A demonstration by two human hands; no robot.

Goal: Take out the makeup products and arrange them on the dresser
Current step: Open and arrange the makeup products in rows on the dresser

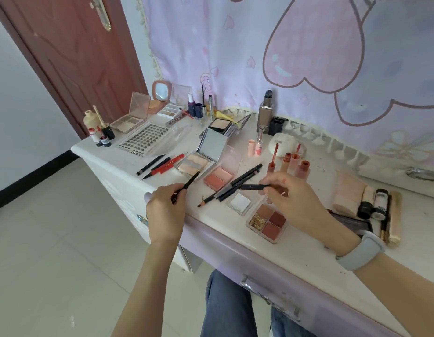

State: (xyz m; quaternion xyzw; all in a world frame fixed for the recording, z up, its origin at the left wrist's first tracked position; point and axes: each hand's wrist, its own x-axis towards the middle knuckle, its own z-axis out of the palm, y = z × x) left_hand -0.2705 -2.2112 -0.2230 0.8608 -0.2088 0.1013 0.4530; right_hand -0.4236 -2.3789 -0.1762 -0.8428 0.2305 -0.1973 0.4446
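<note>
Dozens of makeup products are already lying across the dresser — most of the arranging looks done. Left hand is pinching a black pencil near the front edge; right hand is pinching its cap — both still unplaced.

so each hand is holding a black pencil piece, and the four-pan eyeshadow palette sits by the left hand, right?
Not quite. The head view shows the four-pan palette on the dresser by the right hand, not the left. The rest holds: the left hand grips a black pencil piece, and the right hand pinches another black piece.
</note>
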